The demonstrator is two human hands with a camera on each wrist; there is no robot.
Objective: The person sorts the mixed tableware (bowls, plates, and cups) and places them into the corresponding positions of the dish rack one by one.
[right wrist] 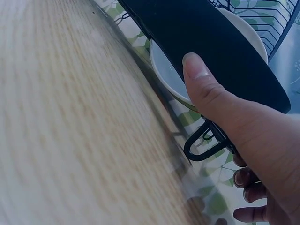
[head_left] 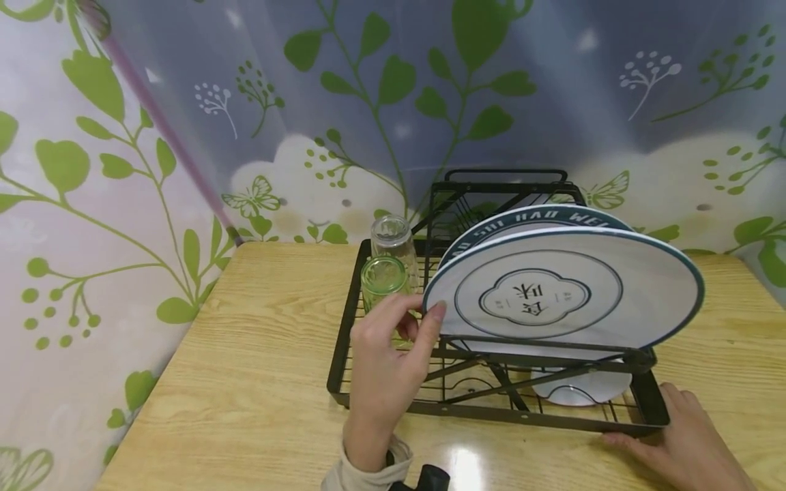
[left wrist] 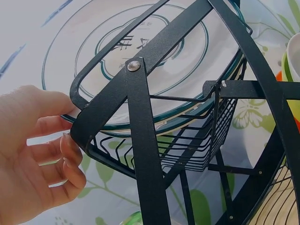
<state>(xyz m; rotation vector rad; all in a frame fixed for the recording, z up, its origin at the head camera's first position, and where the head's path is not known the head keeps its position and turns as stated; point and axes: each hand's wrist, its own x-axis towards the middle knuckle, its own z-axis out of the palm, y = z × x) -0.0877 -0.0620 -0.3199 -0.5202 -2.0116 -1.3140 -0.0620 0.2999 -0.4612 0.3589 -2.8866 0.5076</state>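
A black wire dish rack (head_left: 503, 413) stands on the table. In its upper tier a white plate with a blue-green rim (head_left: 651, 286) leans in front of a second plate with a lettered dark rim (head_left: 534, 217). My left hand (head_left: 387, 361) pinches the near plate's left edge between thumb and index finger, beside the rack's frame; its other fingers curl loosely in the left wrist view. My right hand (head_left: 694, 436) grips the rack's right front corner, its thumb (right wrist: 204, 79) lying on the black side panel.
On the rack's left side, a clear glass (head_left: 391, 232) and a green glass (head_left: 384, 274) stand upside down. A white bowl (head_left: 580, 392) sits in the lower tier at right. The wooden table (head_left: 258, 354) meets a patterned wall covering (head_left: 344, 123) behind.
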